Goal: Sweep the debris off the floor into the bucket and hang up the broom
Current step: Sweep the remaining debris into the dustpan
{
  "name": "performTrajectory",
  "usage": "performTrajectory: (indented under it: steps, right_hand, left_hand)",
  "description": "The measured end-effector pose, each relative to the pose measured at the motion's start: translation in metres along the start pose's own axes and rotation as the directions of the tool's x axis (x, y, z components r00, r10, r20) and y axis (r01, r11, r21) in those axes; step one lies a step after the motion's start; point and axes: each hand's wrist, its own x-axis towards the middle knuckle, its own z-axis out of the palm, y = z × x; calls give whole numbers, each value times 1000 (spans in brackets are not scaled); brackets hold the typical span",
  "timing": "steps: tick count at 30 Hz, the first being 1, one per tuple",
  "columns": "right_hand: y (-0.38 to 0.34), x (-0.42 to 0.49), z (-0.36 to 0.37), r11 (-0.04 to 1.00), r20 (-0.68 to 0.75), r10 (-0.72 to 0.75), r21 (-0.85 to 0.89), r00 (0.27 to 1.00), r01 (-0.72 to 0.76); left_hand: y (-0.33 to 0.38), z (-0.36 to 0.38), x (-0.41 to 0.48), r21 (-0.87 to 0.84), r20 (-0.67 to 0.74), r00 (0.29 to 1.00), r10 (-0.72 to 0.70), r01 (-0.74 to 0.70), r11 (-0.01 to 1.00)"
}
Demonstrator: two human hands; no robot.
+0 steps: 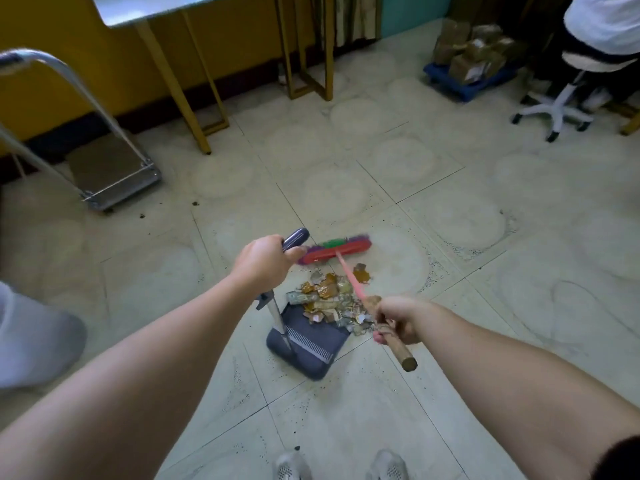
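left hand [263, 259]: fingers curled tight round the top handle of the dustpan [308, 344] | right hand [398, 318]: curled tight round the stick of the broom [334, 252] | broom head on the floor [450, 271], on the far side of the debris [329, 299] | debris pile touches the dustpan's open edge

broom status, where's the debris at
Left hand grips dustpan handle, right hand grips broom. Debris piled at dustpan mouth, broom head just beyond. Nothing between them; no bucket in view.
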Motion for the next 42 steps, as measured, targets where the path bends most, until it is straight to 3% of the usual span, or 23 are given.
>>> performTrajectory:
  steps: [3, 6, 8, 11, 14, 19, 22, 28, 33, 38, 42]
  right_hand:
    - [0, 23, 8, 998, 30, 23, 56, 999, -25]
    - [2, 27, 13, 956, -73, -102, -283, 992, 78]
    - [7, 21, 14, 833, -96, -187, -543, 978, 106]
    - [20, 16, 8, 672, -158, -198, -740, 967, 17]
    - [38, 4, -2, 575, -159, -174, -818, 972, -31]
    - [70, -33, -16, 501, -164, -95, -860, 982, -95]
    - [78, -60, -20, 533, -164, -52, -838, 985, -111]
    - [79, -96, -30, 622, -76, -229, -778, 970, 86]
    - [83, -80, -41, 733, -250, -215, -680, 944, -13]
    - [85, -83, -45, 822, -326, -126, -563, 937, -86]
    - [94, -87, -39, 795, -334, -22, -578, 942, -186]
  left_hand:
    - [-1, -2, 4, 7, -22, 1000, -2, 3, 1000]
    - [3, -2, 7, 6, -24, 1000, 2, -2, 1000]
    - [6, -1, 6, 9, -19, 1000, -2, 3, 1000]
    - [6, -1, 6, -14, -10, 1000, -18, 17, 1000]
    - [5, -2, 5, -21, -6, 1000, -14, 14, 1000]
    - [5, -3, 1, -23, 6, 1000, 3, -3, 1000]
    - [5, -3, -1, -18, 4, 1000, 11, -11, 1000]
    - [12, 1, -6, -6, 38, 999, 37, -37, 999]
    - [10, 0, -14, 34, 61, 997, 52, -54, 998]
    - [11, -10, -19, 61, 105, 988, 111, -118, 991]
    - [16, 3, -18, 60, 143, 978, 151, -161, 985]
